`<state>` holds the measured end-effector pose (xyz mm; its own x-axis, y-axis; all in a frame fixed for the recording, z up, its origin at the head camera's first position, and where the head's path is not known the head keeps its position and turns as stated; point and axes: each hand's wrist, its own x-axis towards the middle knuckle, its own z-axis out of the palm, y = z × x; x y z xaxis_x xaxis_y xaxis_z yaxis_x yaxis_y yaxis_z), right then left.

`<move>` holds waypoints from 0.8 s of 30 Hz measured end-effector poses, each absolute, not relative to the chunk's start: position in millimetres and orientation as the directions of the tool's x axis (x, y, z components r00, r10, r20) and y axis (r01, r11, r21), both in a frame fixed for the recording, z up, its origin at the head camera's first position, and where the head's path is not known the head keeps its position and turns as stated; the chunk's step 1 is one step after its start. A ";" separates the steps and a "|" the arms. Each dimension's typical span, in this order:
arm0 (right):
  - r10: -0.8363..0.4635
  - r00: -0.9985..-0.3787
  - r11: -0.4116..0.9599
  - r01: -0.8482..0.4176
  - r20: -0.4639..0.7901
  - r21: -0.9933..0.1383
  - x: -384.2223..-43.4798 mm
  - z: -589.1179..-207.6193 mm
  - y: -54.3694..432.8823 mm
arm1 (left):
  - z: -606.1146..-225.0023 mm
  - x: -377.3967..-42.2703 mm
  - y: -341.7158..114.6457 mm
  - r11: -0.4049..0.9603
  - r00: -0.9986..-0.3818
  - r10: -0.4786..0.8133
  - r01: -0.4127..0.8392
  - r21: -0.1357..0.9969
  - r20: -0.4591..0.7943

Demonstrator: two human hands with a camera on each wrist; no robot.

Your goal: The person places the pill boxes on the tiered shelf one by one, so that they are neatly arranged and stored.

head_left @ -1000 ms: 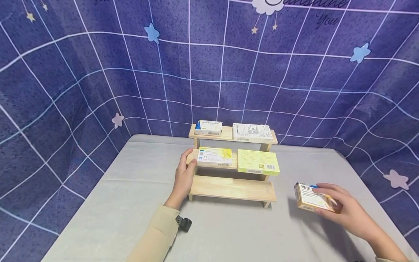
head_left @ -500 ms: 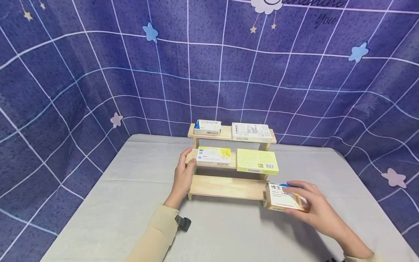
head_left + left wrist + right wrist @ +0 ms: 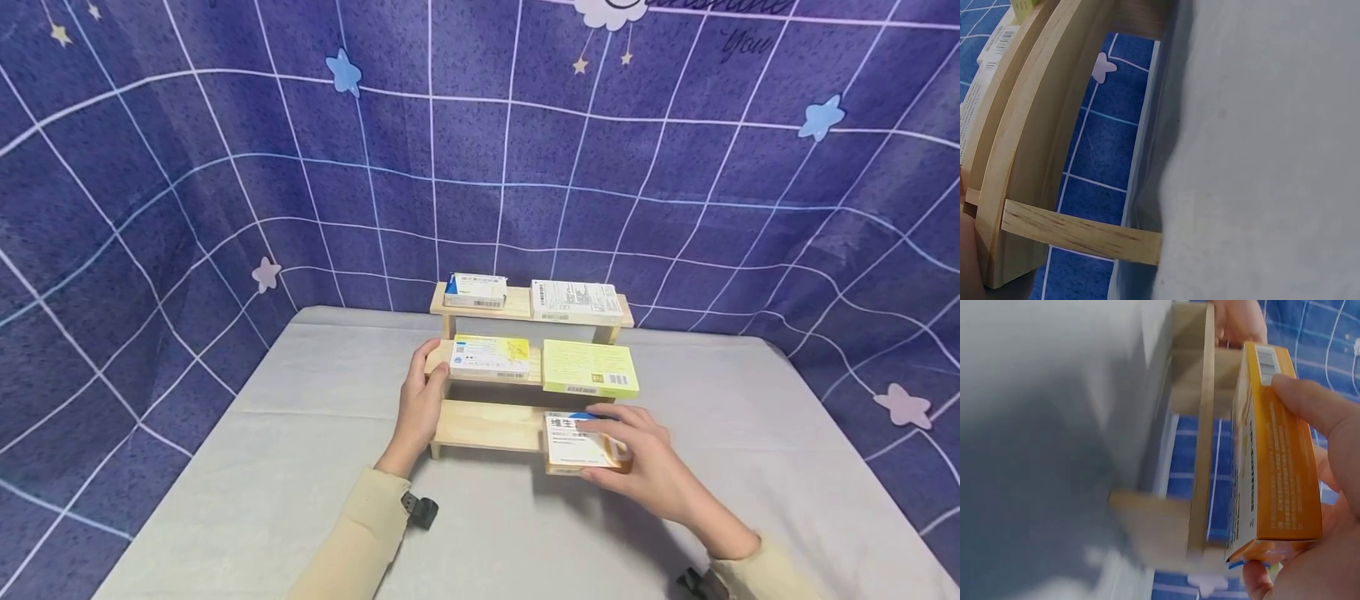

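My right hand grips an orange and white medicine box by its edges, thumb on the near side. In the head view the box overlaps the right part of the bottom shelf; the right wrist view shows it close over that board. My left hand holds the left end of the middle shelf of the wooden three-step rack. Beside its fingertips lies a white and yellow box. A lime-green box lies right of that on the same step.
On the top step lie a blue and white box at left and a white printed box at right. The rack stands on a grey cloth-covered table. A blue gridded curtain hangs behind and at both sides.
My right hand has carried the orange and white box leftward, from right of the rack to the bottom step's right part. The left hand keeps its hold on the middle step.
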<state>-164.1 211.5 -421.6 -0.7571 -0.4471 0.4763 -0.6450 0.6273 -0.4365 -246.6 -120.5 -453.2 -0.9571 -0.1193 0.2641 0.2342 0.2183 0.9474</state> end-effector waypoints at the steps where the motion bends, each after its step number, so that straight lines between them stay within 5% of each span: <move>1: -0.450 -0.756 0.623 -0.647 0.475 -0.440 -166.0 -422.0 206.2 | -453.3 -246.7 -120.5 0.219 -0.957 -0.121 0.234 0.947 0.264; 24: -0.413 -0.794 0.640 -0.602 0.446 -0.478 -183.5 -431.6 145.9 | -454.1 -248.4 -121.2 0.214 -0.956 -0.123 0.236 0.948 0.266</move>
<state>-183.5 145.9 -431.6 -0.7936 -0.4135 0.4464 -0.6021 0.6396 -0.4779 -248.4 -121.2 -454.1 -0.9561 -0.1228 0.2661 0.2363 0.2140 0.9478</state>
